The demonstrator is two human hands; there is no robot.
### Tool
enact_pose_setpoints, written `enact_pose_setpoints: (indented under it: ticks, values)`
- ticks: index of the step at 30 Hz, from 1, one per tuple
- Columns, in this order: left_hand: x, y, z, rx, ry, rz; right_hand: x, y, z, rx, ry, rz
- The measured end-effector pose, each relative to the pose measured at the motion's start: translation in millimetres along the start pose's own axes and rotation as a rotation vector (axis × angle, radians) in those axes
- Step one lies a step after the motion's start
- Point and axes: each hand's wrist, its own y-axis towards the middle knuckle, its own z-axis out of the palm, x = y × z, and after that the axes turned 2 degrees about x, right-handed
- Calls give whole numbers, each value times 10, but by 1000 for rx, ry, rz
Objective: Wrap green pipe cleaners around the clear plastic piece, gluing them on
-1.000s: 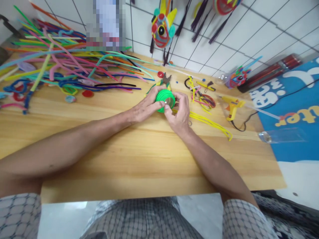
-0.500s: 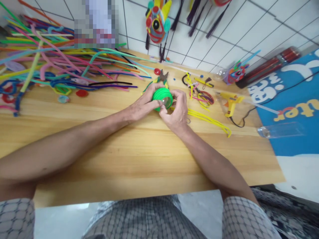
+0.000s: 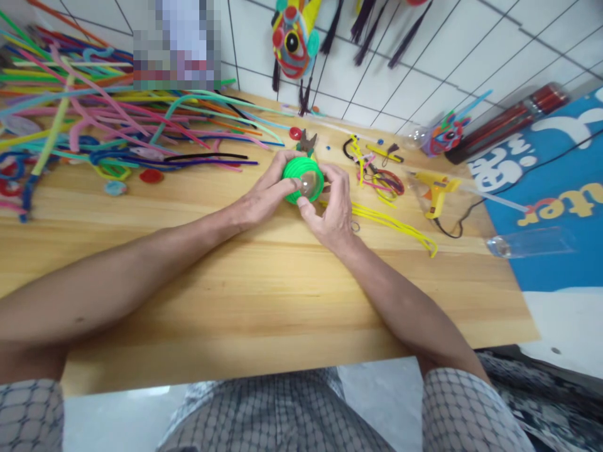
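Note:
Between my two hands is a clear ball wrapped in green pipe cleaner (image 3: 294, 168), with a round patch of the clear surface showing. My left hand (image 3: 266, 194) grips its left side, the thumb lying across the front. From the right, my right hand (image 3: 333, 210) curls its fingers around the ball, with the thumb at its lower edge. Just beyond the ball lie pliers (image 3: 308, 142), their handles mostly hidden by the ball and my left hand. Long yellow pipe cleaners (image 3: 398, 225) stretch away to the right of my right hand, close to a small ring (image 3: 355, 226).
A big heap of coloured pipe cleaners (image 3: 117, 113) covers the back left. On the right are a yellow glue gun (image 3: 437, 193) with its cord, a clear plastic tube (image 3: 532, 243) and a dark red flask (image 3: 509, 122). Colourful lion-head ornaments (image 3: 294, 44) hang at the back.
The ball has turned and shifted slightly left, so more of its clear patch faces me. My right thumb has moved away from the left thumb, down to the ball's lower edge.

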Motion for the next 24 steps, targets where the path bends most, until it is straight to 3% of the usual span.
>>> enact_pose_setpoints:
  ticks: [6,24]
  values:
    - [86,35,9,-27,-62,-26,-29,13,-4,11,28,-21]
    - [-93,-37,-11,28,37,9,-38,9,-15,19,-3,25]
